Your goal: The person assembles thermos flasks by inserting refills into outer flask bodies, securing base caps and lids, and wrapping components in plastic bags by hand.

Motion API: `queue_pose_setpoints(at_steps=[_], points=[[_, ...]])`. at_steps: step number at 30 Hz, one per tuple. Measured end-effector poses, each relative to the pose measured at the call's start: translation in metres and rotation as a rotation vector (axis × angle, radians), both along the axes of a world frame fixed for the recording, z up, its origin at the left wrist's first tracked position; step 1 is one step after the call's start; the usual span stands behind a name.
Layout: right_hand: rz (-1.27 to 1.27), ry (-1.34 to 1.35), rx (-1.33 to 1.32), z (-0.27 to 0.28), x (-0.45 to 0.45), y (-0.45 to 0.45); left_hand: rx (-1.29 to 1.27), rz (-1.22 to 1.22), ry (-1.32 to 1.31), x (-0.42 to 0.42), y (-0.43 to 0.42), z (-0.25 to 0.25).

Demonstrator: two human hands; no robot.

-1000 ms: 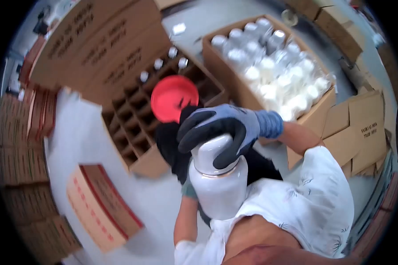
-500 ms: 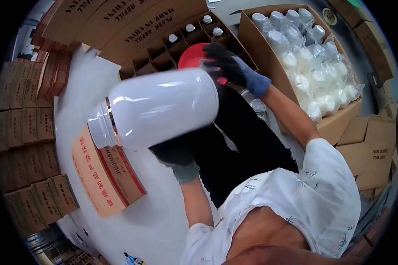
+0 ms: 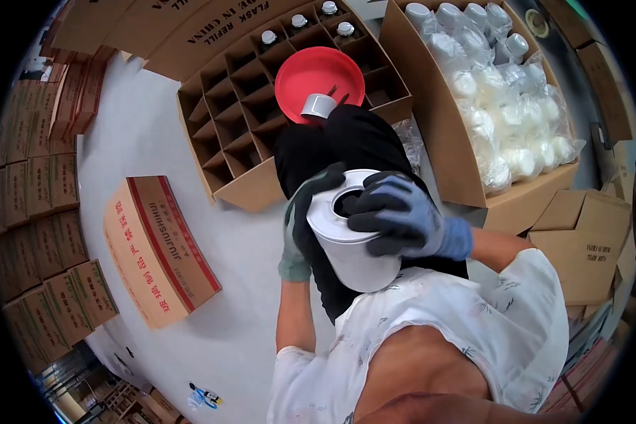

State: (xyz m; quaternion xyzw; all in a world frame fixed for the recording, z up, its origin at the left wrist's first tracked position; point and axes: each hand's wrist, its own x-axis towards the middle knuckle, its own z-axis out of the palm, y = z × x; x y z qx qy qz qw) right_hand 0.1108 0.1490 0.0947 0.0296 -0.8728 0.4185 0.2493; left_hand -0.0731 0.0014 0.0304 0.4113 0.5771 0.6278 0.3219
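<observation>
A white flask body (image 3: 360, 265) stands upended on my lap, with a round dark hole in the end that faces me. My left hand (image 3: 305, 222), in a grey-green and black glove, wraps round its left side, with the thumb along the rim. On the right, my right hand (image 3: 403, 219), in a blue and black glove, lies over the top with bent fingers at the hole's edge. Those fingers partly hide the hole; whether they hold anything small cannot be made out. A red basin (image 3: 293, 74) beyond my knees holds a silver-white tape roll (image 3: 319, 106) and thin dark pointed tools.
Under the basin is a divided carton (image 3: 244, 194) with several silver-capped flask refills (image 3: 269, 37). To the right, an open carton (image 3: 438, 127) holds bagged white parts (image 3: 519, 162). A printed carton (image 3: 155, 251) lies at left, near stacked cartons (image 3: 46, 187).
The flask has gone from lying sideways in the air to upended on my lap. My right hand has left the red basin and come onto the flask.
</observation>
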Motion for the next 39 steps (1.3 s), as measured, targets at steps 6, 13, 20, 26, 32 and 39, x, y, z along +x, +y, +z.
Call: queue_pose_setpoints(at_steps=[6,13,20,26,32,39], points=[[-0.224,-0.111,-0.439,-0.042,0.025,0.073,0.081,0.284,-0.322,-0.015,-0.001,0.014],[-0.264,-0.154,-0.420,-0.056,0.018,0.100,0.411,-0.095,-0.490,-0.026,-0.015,0.033],[-0.339,-0.412,-0.473,-0.041,0.014,0.108,0.369,-0.237,-0.292,-0.048,-0.026,0.015],[-0.270,-0.355,-0.479,-0.028,-0.001,0.089,0.019,0.043,-0.225,-0.031,-0.028,0.030],[0.005,-0.386,-0.278,0.017,-0.023,0.048,-0.247,-0.051,0.242,-0.024,0.009,0.057],[-0.200,-0.322,-0.322,0.023,-0.007,0.019,-0.009,-0.257,0.086,-0.036,0.052,0.053]])
